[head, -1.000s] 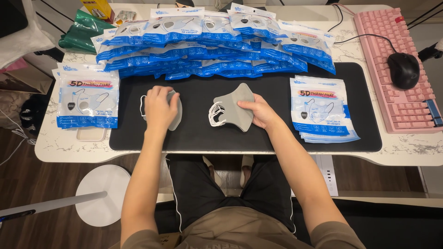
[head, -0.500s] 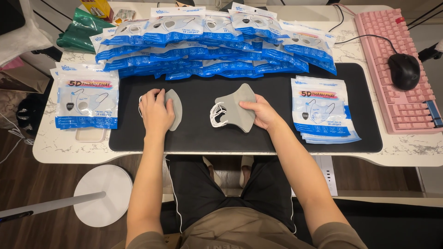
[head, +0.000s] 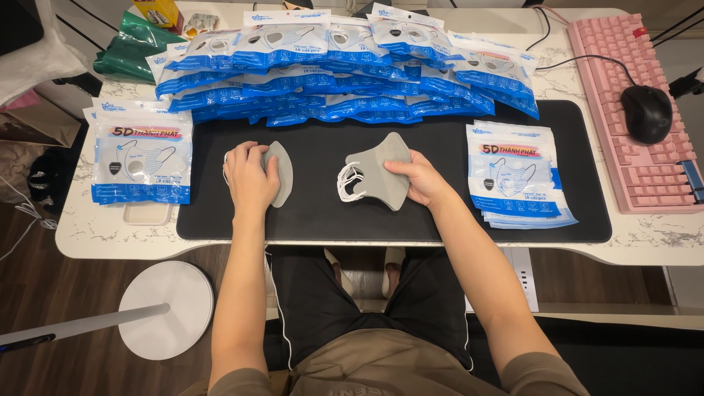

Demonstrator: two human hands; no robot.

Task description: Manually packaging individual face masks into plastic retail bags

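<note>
Two small stacks of grey face masks lie on a black desk mat (head: 315,220). My left hand (head: 248,176) rests flat on the left stack of masks (head: 281,172), covering most of it. My right hand (head: 415,176) grips the right edge of the right stack of masks (head: 374,169), whose white ear loops (head: 347,183) stick out to the left. The two stacks lie apart, with bare mat between them.
Many blue-and-white mask packets (head: 345,66) are heaped along the mat's far edge. More packets lie at the left (head: 139,158) and right (head: 517,176). A pink keyboard (head: 631,110) and black mouse (head: 647,114) sit far right. A green bag (head: 128,51) is at back left.
My left hand shifted slightly left on its stack. My right hand and its stack barely moved.
</note>
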